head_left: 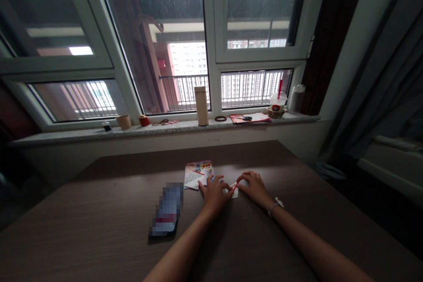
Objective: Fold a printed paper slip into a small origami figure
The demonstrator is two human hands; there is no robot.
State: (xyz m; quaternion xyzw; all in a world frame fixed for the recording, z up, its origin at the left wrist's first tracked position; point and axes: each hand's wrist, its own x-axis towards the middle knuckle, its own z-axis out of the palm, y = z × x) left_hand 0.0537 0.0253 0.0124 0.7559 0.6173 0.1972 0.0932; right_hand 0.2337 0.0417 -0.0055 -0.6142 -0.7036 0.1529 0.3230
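A small folded piece of paper, pale with a red strip, lies between my two hands on the brown table. My left hand pinches its left side with thumb and forefinger, the other fingers spread towards a printed leaflet. From the right, my right hand closes its fingertips on the paper's upper right edge; a bracelet is on that wrist. A white sheet of paper rests on the leaflet, partly beside my left fingers. How the small paper is folded is too small to make out.
A blurred-out phone lies left of my left arm on the table. Along the windowsill stand a beige flask, a paper cup, a red-strawed drink cup, a clear bottle and scissors on red papers.
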